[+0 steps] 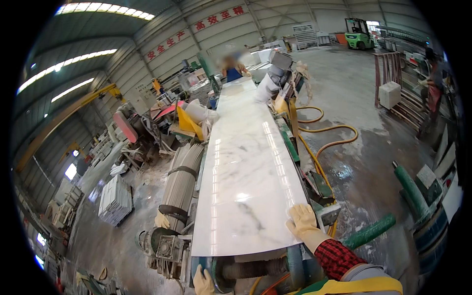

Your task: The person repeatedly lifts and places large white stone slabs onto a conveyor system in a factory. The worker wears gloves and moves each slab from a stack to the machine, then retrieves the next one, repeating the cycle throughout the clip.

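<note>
White marble slab (pixel 248 167) lying flat along roller line; right hand (pixel 303 222), gloved, fingers spread, pressing slab's near right corner; left hand (pixel 203 281) below near edge, finger state unclear; slab probably heavy, stiff, slippery, brittle; gripping edges advisable.

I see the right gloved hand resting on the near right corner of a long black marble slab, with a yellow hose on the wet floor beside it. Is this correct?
Not quite: the slab is white with grey veins, not black, as the head view shows. The rest holds: the right gloved hand rests on its near right corner, and a yellow hose lies on the wet floor beside it.
</note>
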{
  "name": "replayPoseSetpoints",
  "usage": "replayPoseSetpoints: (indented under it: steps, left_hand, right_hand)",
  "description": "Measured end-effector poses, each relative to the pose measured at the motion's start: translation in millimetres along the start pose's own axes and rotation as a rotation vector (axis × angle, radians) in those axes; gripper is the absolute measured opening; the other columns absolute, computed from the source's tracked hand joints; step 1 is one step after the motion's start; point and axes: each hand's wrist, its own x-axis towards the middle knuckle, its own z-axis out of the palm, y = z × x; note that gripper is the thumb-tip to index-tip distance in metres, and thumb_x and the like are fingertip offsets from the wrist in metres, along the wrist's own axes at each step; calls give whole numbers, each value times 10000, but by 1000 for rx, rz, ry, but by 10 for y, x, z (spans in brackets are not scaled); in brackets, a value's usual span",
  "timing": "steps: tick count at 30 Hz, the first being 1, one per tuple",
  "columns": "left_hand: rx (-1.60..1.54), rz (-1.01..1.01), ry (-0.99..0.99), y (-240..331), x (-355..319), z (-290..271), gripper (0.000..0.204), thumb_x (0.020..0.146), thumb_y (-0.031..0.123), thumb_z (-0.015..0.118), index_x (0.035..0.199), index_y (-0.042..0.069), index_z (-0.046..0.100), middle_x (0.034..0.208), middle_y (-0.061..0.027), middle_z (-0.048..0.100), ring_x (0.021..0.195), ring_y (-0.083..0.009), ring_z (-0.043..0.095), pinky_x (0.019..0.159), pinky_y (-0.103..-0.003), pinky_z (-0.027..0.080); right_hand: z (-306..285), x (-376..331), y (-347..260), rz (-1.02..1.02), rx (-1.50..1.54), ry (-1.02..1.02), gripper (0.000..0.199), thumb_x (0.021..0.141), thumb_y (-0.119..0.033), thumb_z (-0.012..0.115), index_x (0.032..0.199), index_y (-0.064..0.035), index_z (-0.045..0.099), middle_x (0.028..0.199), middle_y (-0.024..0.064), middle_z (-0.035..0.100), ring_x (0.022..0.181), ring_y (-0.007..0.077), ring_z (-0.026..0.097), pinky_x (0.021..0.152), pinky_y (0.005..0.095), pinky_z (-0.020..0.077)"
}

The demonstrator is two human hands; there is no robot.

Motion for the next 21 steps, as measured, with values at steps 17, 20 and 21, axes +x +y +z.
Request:
replayPoseSetpoints:
  steps: [17,20,21]
  left_hand:
    - [166,423,-52,-407,1634,883,545,966,306,678,1455,73,615,1551,-207,563,1432,-463,487,1208,-603,343]
    - [219,399,-92,-372,1605,885,569,984,349,645,1489,93,593,1607,-191,525,1475,-448,455,1237,-626,299]
    - [229,360,-109,-337,1622,889,578,988,364,635,1501,102,585,1626,-185,511,1491,-441,443,1245,-637,283]
  right_hand:
    - [-122,125,-200,-47,-60,12,429,919,-213,708,1300,-28,642,1348,203,649,1286,407,585,1122,519,458]
    - [-62,235,-151,-77,-97,22,424,908,-215,693,1285,-30,641,1320,194,647,1239,399,591,1092,511,466]
    - [-29,304,-124,-96,-99,44,415,903,-207,687,1274,-28,639,1303,193,645,1226,402,590,1079,513,470]
